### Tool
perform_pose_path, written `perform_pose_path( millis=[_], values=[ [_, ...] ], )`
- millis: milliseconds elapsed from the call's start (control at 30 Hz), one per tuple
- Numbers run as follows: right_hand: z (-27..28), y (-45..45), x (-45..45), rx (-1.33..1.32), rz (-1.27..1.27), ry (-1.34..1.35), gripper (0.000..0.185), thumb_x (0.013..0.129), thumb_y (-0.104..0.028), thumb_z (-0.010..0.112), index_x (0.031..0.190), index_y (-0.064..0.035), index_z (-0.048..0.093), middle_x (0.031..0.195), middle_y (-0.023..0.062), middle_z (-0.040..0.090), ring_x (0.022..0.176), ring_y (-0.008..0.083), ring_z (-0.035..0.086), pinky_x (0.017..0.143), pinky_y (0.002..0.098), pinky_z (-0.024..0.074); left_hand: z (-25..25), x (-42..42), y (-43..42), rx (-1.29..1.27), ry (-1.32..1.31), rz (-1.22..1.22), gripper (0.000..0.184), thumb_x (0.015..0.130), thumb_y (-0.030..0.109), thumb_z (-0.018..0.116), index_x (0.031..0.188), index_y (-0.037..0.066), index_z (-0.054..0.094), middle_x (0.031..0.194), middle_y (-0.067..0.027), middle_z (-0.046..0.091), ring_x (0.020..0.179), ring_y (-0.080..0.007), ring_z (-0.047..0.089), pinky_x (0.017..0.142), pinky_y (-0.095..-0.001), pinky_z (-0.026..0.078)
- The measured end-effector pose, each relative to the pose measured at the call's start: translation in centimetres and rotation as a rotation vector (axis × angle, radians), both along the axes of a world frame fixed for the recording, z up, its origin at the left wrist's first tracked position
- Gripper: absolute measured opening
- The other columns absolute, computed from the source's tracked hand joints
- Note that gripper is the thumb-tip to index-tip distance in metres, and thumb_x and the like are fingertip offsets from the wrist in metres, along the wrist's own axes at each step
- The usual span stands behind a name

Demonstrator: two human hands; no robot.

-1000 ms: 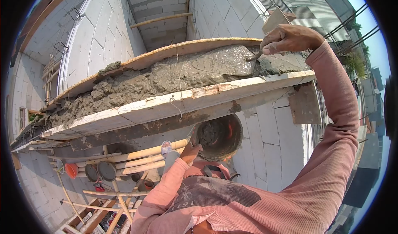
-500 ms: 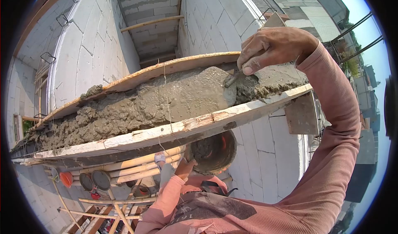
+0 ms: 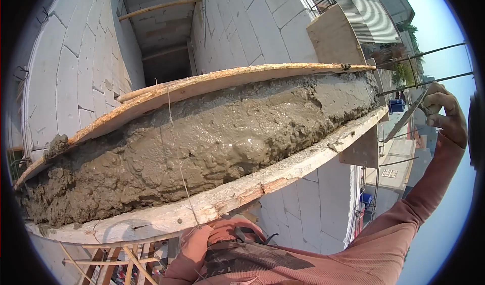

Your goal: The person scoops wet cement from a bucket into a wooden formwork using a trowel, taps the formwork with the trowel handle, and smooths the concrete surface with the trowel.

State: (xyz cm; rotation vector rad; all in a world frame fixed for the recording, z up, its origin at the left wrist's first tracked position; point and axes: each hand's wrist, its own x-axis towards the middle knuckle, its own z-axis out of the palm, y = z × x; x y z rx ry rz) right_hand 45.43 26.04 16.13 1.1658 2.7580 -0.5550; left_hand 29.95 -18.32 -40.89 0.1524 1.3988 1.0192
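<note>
Wet grey concrete (image 3: 217, 138) fills a long trough between two wooden form boards, the far board (image 3: 237, 72) and the near white-smeared board (image 3: 227, 196). A thin wire crosses over it. My right hand (image 3: 446, 108) is raised at the far right, beyond the trough's end, with its fingers closed round a trowel (image 3: 404, 117) whose blade is seen nearly edge-on. My left hand is hidden below the near board; only the pink sleeve (image 3: 194, 247) shows beside my body.
Light block walls (image 3: 273, 17) rise beyond the trough. Rebar rods (image 3: 424, 53) stick out at the right, near a plywood piece (image 3: 336, 35). Bamboo poles and planks (image 3: 113, 265) lie below at the lower left. Roofs stand at the upper right.
My right hand has lifted the trowel off the concrete and swung it out to the right. The view has shifted closer over the trough, and the bucket and my left hand have gone from sight.
</note>
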Motion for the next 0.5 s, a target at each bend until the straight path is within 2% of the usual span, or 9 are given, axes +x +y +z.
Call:
perform_pose_path(
  millis=[67, 200, 233, 267, 300, 367, 400, 433, 500],
  values=[
    [-0.3, -2.7, 4.1, -0.022, -0.058, 0.104, 0.043, 0.065, -0.035, 0.085, 0.087, -0.0007, 0.071, 0.086, 0.007, 0.063, 0.084, 0.0204, 0.056, 0.075, 0.034, 0.0405, 3.3, -1.0, -0.7, 0.033, -0.025, 0.044, 0.04, 0.091, 0.01, 0.065, 0.128, -0.003, 0.056, 0.105, -0.0089, 0.063, 0.093, -0.0175, 0.06, 0.084, -0.0336, 0.052],
    [-4.7, -9.8, 10.6, -0.227, -0.217, 0.153, 0.044, 0.067, -0.04, 0.086, 0.082, -0.0008, 0.071, 0.081, 0.008, 0.07, 0.078, 0.0219, 0.061, 0.076, 0.0349, 0.0419, 13.7, -4.3, -2.8, 0.131, -0.055, 0.151, 0.031, 0.094, 0.008, 0.064, 0.122, -0.003, 0.06, 0.111, -0.0102, 0.064, 0.099, -0.0186, 0.06, 0.088, -0.0336, 0.051],
    [-6.6, -10.6, 12.7, -0.345, -0.172, 0.125, 0.042, 0.065, -0.033, 0.09, 0.085, 0.0002, 0.072, 0.08, 0.0091, 0.071, 0.079, 0.0237, 0.063, 0.074, 0.0365, 0.0452, 15.2, -4.7, -2.6, 0.092, -0.16, 0.199, 0.029, 0.094, 0.008, 0.064, 0.121, -0.003, 0.061, 0.112, -0.0105, 0.064, 0.101, -0.0189, 0.06, 0.089, -0.0336, 0.051],
    [-8.9, -12.5, 14.1, -0.441, -0.265, 0.104, 0.041, 0.067, -0.028, 0.09, 0.092, 0.001, 0.075, 0.081, 0.0099, 0.071, 0.08, 0.0252, 0.065, 0.076, 0.0375, 0.0484, 16.3, -4.9, -2.2, 0.052, -0.278, 0.262, 0.027, 0.095, 0.007, 0.064, 0.12, -0.003, 0.061, 0.113, -0.0109, 0.064, 0.102, -0.0192, 0.06, 0.09, -0.0337, 0.051],
    [-11.3, -13.5, 15.1, -0.619, -0.288, -0.05, 0.038, 0.073, -0.023, 0.089, 0.1, 0.0007, 0.076, 0.087, 0.0101, 0.073, 0.083, 0.0233, 0.067, 0.076, 0.0358, 0.0505, 16.6, -4.9, -1.4, -0.016, -0.414, 0.317, 0.043, 0.094, 0.008, 0.065, 0.134, -0.006, 0.059, 0.125, -0.0149, 0.066, 0.11, -0.022, 0.062, 0.096, -0.0347, 0.053],
    [-19.1, -17.5, 15.9, -0.938, -0.509, -0.087, 0.031, 0.085, -0.021, 0.084, 0.106, 0.0001, 0.076, 0.094, 0.0063, 0.073, 0.085, 0.0142, 0.066, 0.075, 0.0315, 0.0512, 13.4, -5.1, -3.6, 0.172, 0.042, -0.189, 0.027, 0.095, 0.013, 0.067, 0.115, -0.004, 0.069, 0.1, -0.009, 0.068, 0.092, -0.0171, 0.063, 0.083, -0.0311, 0.051],
    [-23.7, -20.1, 15.9, -1.091, -0.606, 0.034, 0.034, 0.088, -0.025, 0.082, 0.112, -0.0011, 0.075, 0.092, 0.0037, 0.072, 0.085, 0.0131, 0.065, 0.076, 0.0311, 0.0517, 11.0, -4.6, -4.4, 0.271, 0.276, -0.437, 0.022, 0.096, 0.016, 0.068, 0.106, -0.002, 0.075, 0.088, -0.0061, 0.069, 0.083, -0.0147, 0.063, 0.076, -0.0292, 0.05],
    [-27.4, -22.2, 15.0, -1.218, -0.735, -0.022, 0.041, 0.092, -0.035, 0.078, 0.117, -0.0023, 0.073, 0.092, 0.0029, 0.071, 0.083, 0.0138, 0.065, 0.077, 0.0306, 0.052, 8.9, -3.7, -3.4, 0.285, 0.365, -0.394, 0.025, 0.095, 0.015, 0.067, 0.113, -0.003, 0.069, 0.095, -0.0079, 0.068, 0.088, -0.0159, 0.062, 0.08, -0.0299, 0.05],
    [-31.4, -25.4, 8.7, -0.992, -0.753, -0.26, 0.055, 0.097, -0.056, 0.062, 0.109, -0.0027, 0.072, 0.085, 0.0053, 0.068, 0.077, 0.0167, 0.064, 0.073, 0.0342, 0.0515, 3.6, -1.4, -0.5, 0.306, 0.54, -0.305, 0.037, 0.094, 0.013, 0.065, 0.126, -0.004, 0.059, 0.109, -0.0114, 0.066, 0.098, -0.0183, 0.061, 0.087, -0.0313, 0.048]
  ],
)
